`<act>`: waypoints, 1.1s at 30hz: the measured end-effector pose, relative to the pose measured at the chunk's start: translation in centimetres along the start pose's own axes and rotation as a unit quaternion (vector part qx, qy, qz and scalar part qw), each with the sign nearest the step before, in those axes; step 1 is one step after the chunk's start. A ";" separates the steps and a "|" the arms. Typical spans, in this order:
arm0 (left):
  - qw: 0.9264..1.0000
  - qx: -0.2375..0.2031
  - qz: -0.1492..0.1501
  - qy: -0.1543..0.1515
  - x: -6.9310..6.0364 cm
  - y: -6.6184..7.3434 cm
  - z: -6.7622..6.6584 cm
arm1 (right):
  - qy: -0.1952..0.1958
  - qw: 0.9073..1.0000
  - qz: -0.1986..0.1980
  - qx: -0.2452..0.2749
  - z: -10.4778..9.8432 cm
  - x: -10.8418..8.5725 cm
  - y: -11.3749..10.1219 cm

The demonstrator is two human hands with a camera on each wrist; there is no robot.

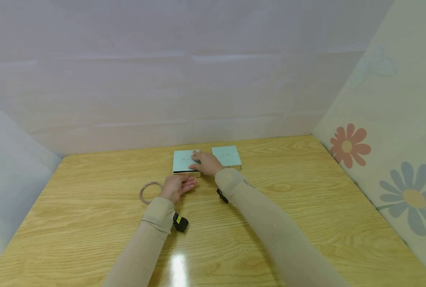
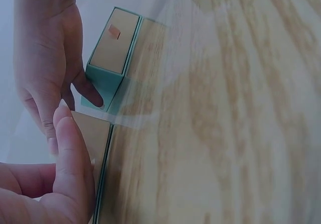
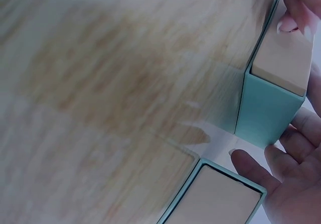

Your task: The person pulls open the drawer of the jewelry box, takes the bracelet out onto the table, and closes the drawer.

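Note:
Two pale green boxes lie side by side in the head view: the left box (image 1: 184, 160) and the right box (image 1: 226, 155). My right hand (image 1: 208, 163) rests on the left box's top and right end; in the right wrist view its fingers (image 3: 296, 146) touch the green side, thumb extended. My left hand (image 1: 176, 187) is at that box's tan front face (image 3: 286, 58), thumb and fingertip pinching at its middle, where a reddish bit shows. The right box's front (image 2: 116, 40) bears a small pinkish tab (image 2: 114, 31) in the left wrist view.
A pinkish-brown ring (image 1: 141, 195) lies on the wooden table (image 1: 91, 223), left of my left hand. A pale wall (image 1: 184, 99) stands behind the boxes, and a flower-printed wall (image 1: 388, 131) borders the table on the right.

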State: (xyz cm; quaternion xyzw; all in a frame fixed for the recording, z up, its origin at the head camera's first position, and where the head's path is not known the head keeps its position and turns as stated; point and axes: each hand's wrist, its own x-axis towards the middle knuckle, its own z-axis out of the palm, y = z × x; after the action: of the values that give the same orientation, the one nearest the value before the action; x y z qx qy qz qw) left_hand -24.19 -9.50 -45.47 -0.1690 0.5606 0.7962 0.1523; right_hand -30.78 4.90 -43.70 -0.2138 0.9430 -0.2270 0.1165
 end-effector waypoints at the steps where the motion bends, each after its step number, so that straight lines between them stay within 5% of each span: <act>1: 1.000 0.001 0.001 0.001 0.0 0.0 0.0 | 0.000 1.000 0.000 -0.001 0.0 0.0 0.0; 33: 1.000 -0.022 -0.018 -0.003 0.5 0.6 0.1 | 0.003 1.000 -0.003 -0.001 -0.1 -0.2 0.1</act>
State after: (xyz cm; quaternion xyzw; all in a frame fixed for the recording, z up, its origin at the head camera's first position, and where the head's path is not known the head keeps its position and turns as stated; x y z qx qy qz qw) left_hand -24.93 -9.56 -45.21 -0.1802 0.5393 0.8060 0.1647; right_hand -30.65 5.14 -43.62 -0.2159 0.9429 -0.2272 0.1131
